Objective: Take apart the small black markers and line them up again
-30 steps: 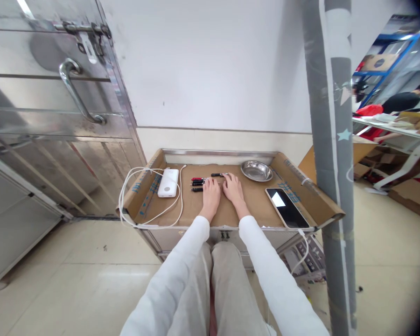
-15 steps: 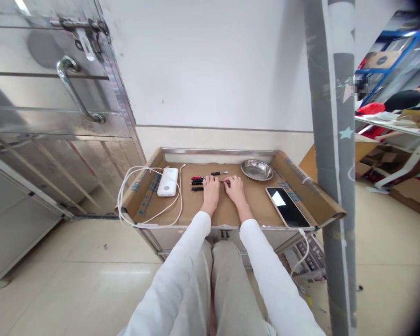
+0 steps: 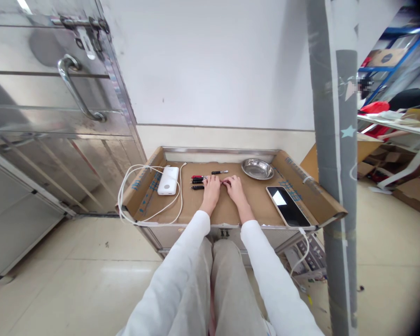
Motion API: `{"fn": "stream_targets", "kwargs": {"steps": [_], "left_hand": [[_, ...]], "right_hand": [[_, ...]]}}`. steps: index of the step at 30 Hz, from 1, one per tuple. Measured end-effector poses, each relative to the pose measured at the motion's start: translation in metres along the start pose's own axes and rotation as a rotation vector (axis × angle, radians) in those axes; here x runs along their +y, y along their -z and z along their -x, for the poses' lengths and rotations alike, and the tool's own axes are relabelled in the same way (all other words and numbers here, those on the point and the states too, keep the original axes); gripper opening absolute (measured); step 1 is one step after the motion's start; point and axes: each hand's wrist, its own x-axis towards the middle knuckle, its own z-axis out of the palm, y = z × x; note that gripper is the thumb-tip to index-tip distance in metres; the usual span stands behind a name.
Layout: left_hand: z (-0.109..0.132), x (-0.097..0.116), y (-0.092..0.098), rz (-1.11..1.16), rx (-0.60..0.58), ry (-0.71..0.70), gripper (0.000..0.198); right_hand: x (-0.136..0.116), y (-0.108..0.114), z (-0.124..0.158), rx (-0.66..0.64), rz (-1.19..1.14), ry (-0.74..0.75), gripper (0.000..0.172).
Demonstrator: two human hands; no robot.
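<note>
Drawn back from the far pen [image 3: 217, 172], the right hand [image 3: 235, 188] curls beside the left hand [image 3: 212, 186], near the other pens [image 3: 197, 187]; whether either grip holds anything cannot be told.

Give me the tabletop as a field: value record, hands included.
Left hand: over the right ends of the pens; grip unclear
Right hand: beside left hand, fingers bent; anything held too small to tell
Pens: side by side, red and black
Black piece: apart, beyond the hands
Metal dish: far right
Phone: near right, cable attached
White power bank: left
Surface: brown cardboard
</note>
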Motion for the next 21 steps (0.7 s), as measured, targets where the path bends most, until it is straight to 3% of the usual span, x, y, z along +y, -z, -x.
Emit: {"fn": "stream_targets", "kwargs": {"steps": [5, 12, 21], "left_hand": [[-0.002, -0.001, -0.001, 0.081, 0.006, -0.044, 0.018], [-0.004, 0.0, 0.003, 0.29, -0.004, -0.111, 0.018], [-0.007, 0.009, -0.007, 0.004, 0.035, -0.125, 0.042]], "right_hand": [[0.002, -0.002, 0.0, 0.017, -0.112, 0.029, 0.02], [-0.003, 0.001, 0.003, 0.036, -0.058, -0.022, 0.02], [-0.022, 0.017, 0.016, 0.171, -0.084, -0.189, 0.03]]}}
